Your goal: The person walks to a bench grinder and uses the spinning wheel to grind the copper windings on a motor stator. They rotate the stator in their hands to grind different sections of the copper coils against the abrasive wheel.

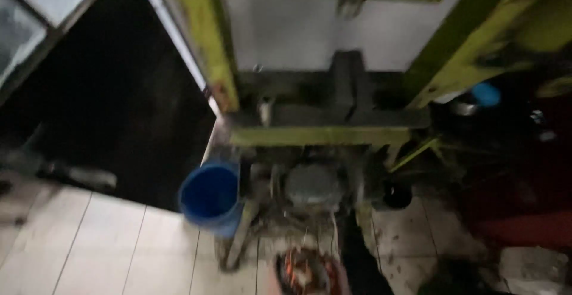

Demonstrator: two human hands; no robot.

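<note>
No hand is seen; grip state cannot be told; the blue bucket (210,198) stands beside the yellow-framed machine (325,135), approach apparently under way.

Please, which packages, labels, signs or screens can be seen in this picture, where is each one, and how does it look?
No label, sign or screen shows in this blurred view.
Containers only:
Blue bucket: left of the machine's base, above the tiled floor; round, open, plain blue.
Small blue cap-like thing: upper right, behind the yellow-green frame; rounded, bright blue, too blurred to identify.
No hands are visible.
</note>
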